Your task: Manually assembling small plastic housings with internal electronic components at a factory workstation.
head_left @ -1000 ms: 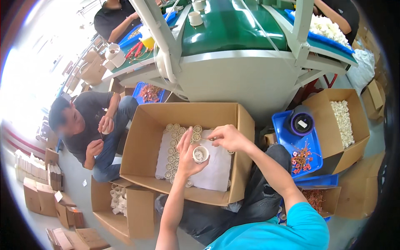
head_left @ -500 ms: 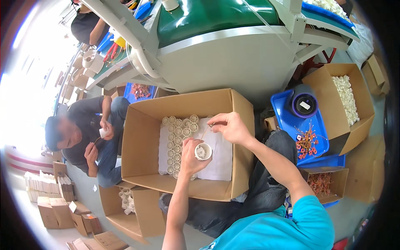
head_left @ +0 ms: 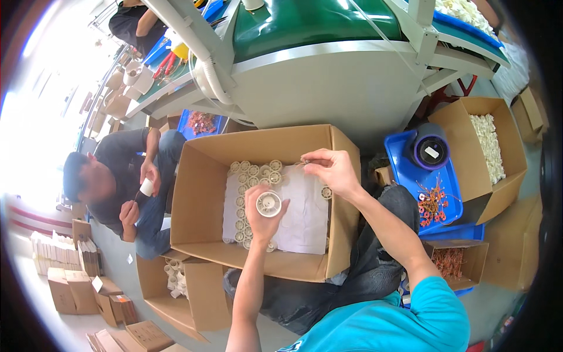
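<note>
My left hand [head_left: 260, 226] is closed around a white plastic cup [head_left: 269, 204], its mouth facing up and pale parts visible inside. To its right, my right hand [head_left: 336, 173] pinches a thin wire [head_left: 297, 163] at the fingertips, apart from the cup; the wire's far end is hard to make out. Both hands are over a large open cardboard box [head_left: 205, 234]. Rows of similar round white cups [head_left: 240, 212] stand on a white sheet [head_left: 302, 226] inside it, some hidden by my left hand. A single cup [head_left: 326, 192] sits near the box's right wall.
A blue tray [head_left: 404, 170] at right carries a dark purple round container [head_left: 431, 150] and orange-red wired parts [head_left: 432, 202]. Boxes of white pieces [head_left: 488, 149] and reddish wires [head_left: 448, 262] are nearby. A co-worker [head_left: 120, 170] sits at left. A green-topped bench [head_left: 316, 29] stands ahead.
My left hand has moved slightly left and up, turning the cup's mouth more upward. My right hand has shifted slightly right, drawing the wire away from the cup.
</note>
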A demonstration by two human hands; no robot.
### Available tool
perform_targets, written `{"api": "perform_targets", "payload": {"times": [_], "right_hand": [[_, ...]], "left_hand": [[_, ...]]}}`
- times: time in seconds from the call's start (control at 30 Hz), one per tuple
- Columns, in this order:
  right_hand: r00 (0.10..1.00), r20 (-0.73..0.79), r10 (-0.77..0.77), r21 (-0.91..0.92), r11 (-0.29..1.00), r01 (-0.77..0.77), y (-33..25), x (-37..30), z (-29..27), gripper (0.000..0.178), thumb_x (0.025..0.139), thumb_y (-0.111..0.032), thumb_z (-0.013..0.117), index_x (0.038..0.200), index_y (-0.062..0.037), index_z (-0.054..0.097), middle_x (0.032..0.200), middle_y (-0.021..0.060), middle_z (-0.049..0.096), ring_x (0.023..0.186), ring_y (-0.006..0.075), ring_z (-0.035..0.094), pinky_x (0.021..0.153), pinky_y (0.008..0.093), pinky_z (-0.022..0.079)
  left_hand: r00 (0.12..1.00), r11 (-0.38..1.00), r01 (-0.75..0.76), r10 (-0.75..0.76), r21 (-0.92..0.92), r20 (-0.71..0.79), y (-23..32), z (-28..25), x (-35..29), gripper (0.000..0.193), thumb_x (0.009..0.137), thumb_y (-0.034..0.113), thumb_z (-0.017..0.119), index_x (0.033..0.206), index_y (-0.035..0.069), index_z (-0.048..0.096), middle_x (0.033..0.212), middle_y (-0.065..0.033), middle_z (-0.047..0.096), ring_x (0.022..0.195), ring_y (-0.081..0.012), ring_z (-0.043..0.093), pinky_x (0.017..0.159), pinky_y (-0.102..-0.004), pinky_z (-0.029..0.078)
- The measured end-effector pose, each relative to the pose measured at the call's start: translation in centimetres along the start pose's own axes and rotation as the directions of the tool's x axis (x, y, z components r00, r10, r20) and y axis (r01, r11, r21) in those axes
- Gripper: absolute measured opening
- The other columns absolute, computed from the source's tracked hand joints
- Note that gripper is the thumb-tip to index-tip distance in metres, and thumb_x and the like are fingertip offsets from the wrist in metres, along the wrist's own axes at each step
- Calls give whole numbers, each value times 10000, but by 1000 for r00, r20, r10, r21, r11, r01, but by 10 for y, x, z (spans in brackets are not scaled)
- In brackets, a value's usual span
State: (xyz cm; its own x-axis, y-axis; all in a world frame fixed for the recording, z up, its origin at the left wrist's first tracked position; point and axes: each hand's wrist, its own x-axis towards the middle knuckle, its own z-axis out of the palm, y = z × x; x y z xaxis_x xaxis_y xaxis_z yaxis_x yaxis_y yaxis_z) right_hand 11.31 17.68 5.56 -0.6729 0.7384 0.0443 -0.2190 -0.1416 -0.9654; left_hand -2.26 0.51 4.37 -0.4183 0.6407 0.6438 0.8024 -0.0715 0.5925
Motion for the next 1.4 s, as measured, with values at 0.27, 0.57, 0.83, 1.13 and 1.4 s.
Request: {"api": "perform_targets", "payload": {"times": [0.27, 0.57, 0.83, 1.13, 1.4], "right_hand": [[820, 181, -544, -269, 774, 573, -22, -26, 15, 201, 741, 56, 738, 932, -3, 713, 931, 102, 688, 822, 199, 675, 701, 295, 547], [763, 283, -581, -348, 679, 646, -8, -32, 25, 200, 758, 15, 749, 954, -12, 717, 936, 87, 671, 789, 209, 668, 663, 295, 549], [746, 317, -586, -379, 642, 666, -4, -34, 27, 205, 763, -8, 751, 964, -25, 717, 943, 80, 667, 783, 222, 664, 664, 308, 552], [778, 300, -552, -392, 672, 628, 1, -38, 35, 223, 764, -25, 749, 984, -26, 713, 945, 95, 680, 782, 239, 674, 673, 316, 559], [903, 152, -402, -233, 873, 428, 5, -43, 44, 180, 785, -1, 709, 964, 17, 698, 922, 143, 690, 794, 262, 675, 688, 328, 546]], "left_hand": [[982, 982, 188, -189, -34, -10, -16, 7, -3, 571, 617, 75, 888, 1110, 37, 602, 1054, -99, 638, 896, -237, 646, 771, -342, 533], [997, 993, 81, -82, 88, 0, -16, 10, -5, 545, 631, 84, 880, 1098, 33, 605, 1032, -125, 620, 906, -276, 629, 769, -360, 526], [996, 990, 82, -84, 114, 7, -14, 7, -5, 538, 627, 64, 867, 1094, 31, 603, 1037, -136, 607, 921, -295, 617, 767, -372, 518], [998, 989, 44, -50, 142, 44, -16, 9, -8, 566, 597, 30, 840, 1108, 41, 597, 1029, -142, 606, 926, -311, 612, 770, -393, 517], [983, 977, -31, -9, 212, 184, -14, 12, -13, 614, 544, 43, 835, 1110, 67, 600, 1029, -112, 637, 922, -326, 617, 759, -407, 500]]}}
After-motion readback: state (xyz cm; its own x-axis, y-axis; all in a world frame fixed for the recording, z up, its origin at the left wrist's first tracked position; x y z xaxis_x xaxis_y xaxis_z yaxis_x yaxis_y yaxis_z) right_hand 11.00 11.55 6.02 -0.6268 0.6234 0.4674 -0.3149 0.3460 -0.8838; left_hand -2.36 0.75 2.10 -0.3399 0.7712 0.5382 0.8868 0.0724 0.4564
